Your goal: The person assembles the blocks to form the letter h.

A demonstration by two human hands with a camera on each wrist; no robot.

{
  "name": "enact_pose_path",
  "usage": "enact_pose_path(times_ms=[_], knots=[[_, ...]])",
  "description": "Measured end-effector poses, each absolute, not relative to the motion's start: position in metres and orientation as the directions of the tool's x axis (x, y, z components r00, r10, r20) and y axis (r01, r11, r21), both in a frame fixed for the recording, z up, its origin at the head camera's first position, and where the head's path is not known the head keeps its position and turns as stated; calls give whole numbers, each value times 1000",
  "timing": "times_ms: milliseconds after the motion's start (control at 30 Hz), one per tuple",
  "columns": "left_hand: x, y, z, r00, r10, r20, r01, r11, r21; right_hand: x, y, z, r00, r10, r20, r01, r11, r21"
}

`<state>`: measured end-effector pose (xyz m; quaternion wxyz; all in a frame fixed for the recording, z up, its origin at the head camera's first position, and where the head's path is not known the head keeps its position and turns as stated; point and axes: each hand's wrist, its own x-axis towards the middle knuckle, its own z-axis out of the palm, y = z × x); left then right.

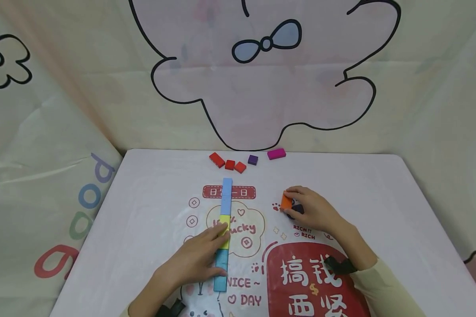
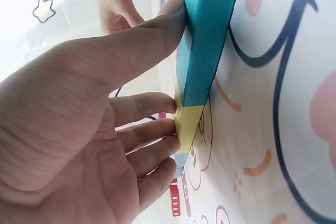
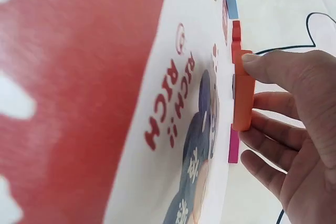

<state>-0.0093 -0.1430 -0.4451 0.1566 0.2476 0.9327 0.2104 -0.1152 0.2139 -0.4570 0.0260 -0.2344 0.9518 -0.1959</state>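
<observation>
A straight row of blocks runs away from me across the printed white mat: teal blocks (image 1: 220, 284) nearest, then yellow (image 1: 224, 219), then light blue (image 1: 226, 198) at the far end. My left hand (image 1: 194, 257) rests along its left side. In the left wrist view, the thumb touches the teal part (image 2: 210, 40) and the fingertips touch the yellow part (image 2: 188, 124). Right of the row, my right hand (image 1: 321, 211) pinches orange blocks (image 1: 286, 201) between thumb and fingers. A seam shows across the orange in the right wrist view.
Beyond the row's far end lie several red blocks (image 1: 217, 160), a purple block (image 1: 252, 160) and a magenta block (image 1: 276, 153) near the table's back edge. The white table (image 1: 381, 185) meets hanging printed cloth (image 1: 103, 97) behind and at the sides.
</observation>
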Motion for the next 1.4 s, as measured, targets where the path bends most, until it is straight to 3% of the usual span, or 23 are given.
enact_pose_path(times_ms=[300,500,1400], knots=[[-9,-143,-445,-829,527,-188,394,788,473,-96,211,-458,-869,-489,72,-469,772,-428],[-10,-143,-446,-831,524,-187,388,786,481,-84,208,-459,-865,-501,24,-455,763,-459],[-10,-143,-447,-830,526,-183,390,783,484,-44,198,-463,-844,-530,82,-514,756,-405]])
